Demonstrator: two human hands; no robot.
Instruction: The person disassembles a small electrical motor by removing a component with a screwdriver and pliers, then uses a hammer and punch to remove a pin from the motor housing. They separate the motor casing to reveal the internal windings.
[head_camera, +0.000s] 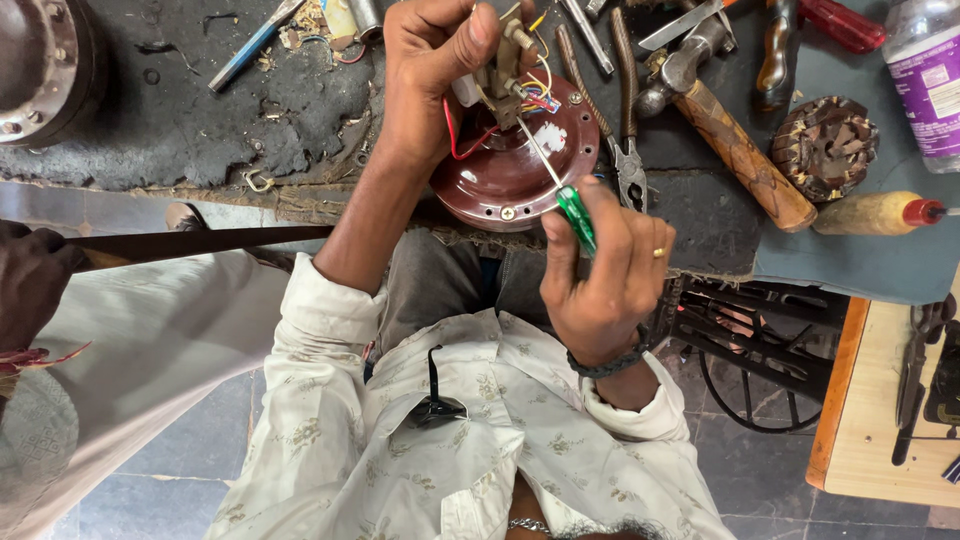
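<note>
Seen from the head camera, a person at a scarred black worktop (250, 120) works on a small electrical part atop a round maroon motor housing (510, 165), which sits at the worktop's near edge, upper centre of the frame. The hand at centre-left of the frame (435, 60) is closed around a pale terminal block (500, 70), thumb pressed over its top, with red, yellow and blue wires (535, 98) trailing from it down to the housing. The hand at centre-right (605, 270) is curled shut on a green-handled screwdriver (577, 215), its thin shaft angled up and left toward the block; which is the person's left or right hand cannot be settled from this inverted view.

To the right of the housing lie pliers (625, 120), a wooden-handled hammer (735, 145), a red-handled tool (840, 22) and a wound copper coil (825, 145). A white bottle (928, 75) stands at the upper right edge. Another person's hand (30, 280) shows at the far left.

Judged from the grip, the work goes best if the block is kept braced against the thumb, the tip seated squarely in its screw, and the loose wires kept clear of the shaft.
</note>
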